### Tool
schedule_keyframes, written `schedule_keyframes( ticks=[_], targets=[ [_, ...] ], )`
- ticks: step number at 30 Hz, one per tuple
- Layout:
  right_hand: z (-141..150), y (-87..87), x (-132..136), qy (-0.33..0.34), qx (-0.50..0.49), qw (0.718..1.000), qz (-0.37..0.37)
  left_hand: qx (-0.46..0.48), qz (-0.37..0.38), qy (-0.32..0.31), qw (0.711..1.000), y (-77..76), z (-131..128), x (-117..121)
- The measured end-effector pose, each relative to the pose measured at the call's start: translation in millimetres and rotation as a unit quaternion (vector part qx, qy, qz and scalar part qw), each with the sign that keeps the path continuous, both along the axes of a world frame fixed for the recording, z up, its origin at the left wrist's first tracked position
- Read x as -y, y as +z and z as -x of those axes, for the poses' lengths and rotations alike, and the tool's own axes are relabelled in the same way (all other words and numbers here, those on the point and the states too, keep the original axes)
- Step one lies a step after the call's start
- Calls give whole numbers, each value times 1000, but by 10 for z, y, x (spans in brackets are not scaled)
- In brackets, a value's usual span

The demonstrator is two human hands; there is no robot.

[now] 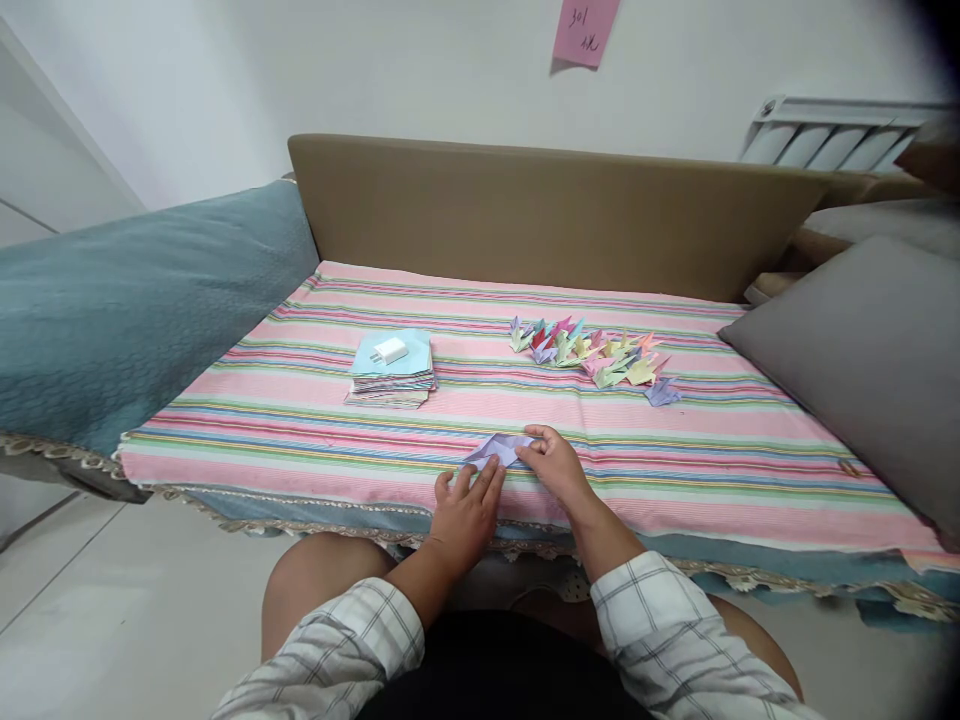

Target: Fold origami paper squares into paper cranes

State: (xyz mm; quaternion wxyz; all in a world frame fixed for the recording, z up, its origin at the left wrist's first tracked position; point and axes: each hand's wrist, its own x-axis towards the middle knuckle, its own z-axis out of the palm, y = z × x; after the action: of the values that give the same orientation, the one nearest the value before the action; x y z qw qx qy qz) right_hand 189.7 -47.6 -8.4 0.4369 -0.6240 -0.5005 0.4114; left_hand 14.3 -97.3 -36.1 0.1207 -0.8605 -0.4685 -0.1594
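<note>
A partly folded sheet of purple origami paper (495, 449) lies on the striped cloth near the front edge of the sofa. My left hand (466, 508) rests with its fingers stretched out, the fingertips pressing on the paper's near edge. With thumb and fingers pinched, my right hand (553, 462) grips the right end of the paper. Beyond my right hand sit several folded paper cranes (592, 352) in mixed colours, grouped in rows. To the far left of my hands stands a stack of square coloured paper (391, 385), blue on top.
A white charger plug (390, 349) sits on the stack. Grey cushions (862, 370) stand at the right, and a blue-covered armrest (165, 300) bounds the left. Behind rises the brown sofa back (540, 215). A small brown object (849, 468) lies near the right cushion.
</note>
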Motion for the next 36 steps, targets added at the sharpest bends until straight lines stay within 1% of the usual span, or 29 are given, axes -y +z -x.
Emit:
schedule_keyframes(
  ticks=[9,16,23,30,34,36],
  targets=[
    [6,-1,21,-37,-22,999,-11,3,0,-3,1000,-11,2,1],
    [-9,10,12,-18,-58,998,-2,6,-2,1,1000,-35,4,-4],
    [-50,-28,-11,-7,-53,999,-6,4,0,-3,1000,-43,7,-3],
    [-33,-10,-23,-29,-113,993,24,5,3,-3,1000,-28,8,-3],
    [-18,14,-8,-44,-106,993,36,7,6,-1,1000,-16,5,-3],
    [-7,19,17,-47,-80,995,23,12,12,-1,1000,-8,1,-3]
  ],
)
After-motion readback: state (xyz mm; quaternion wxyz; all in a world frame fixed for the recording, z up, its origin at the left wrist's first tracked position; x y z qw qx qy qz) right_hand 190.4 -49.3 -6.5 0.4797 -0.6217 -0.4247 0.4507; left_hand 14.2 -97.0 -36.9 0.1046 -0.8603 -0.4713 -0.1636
